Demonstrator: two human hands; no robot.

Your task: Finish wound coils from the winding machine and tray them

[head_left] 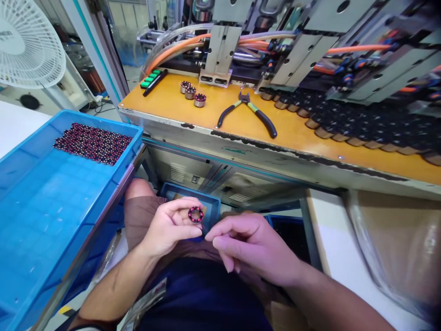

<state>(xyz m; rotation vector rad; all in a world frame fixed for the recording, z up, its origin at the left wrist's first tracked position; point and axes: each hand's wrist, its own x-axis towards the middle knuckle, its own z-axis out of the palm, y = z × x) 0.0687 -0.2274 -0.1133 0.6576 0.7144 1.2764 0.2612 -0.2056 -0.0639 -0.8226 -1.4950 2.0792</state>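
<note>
My left hand [174,225] is closed around a small ring-shaped motor stator [195,214], black with red segments and an open centre, pinched between thumb and fingers over my lap. Just to its right, my right hand [246,243] has thumb and forefinger pressed together close to the stator's lower edge. Whatever those fingertips hold, perhaps a thin wire, is too small to make out.
A large blue tray [37,202] at left holds many similar stators [93,143]. On the orange bench lie cutting pliers [245,103], three loose stators [200,100], a black pen [155,83] and rows of dark cylindrical parts [365,124]. A white fan [29,43] stands upper left.
</note>
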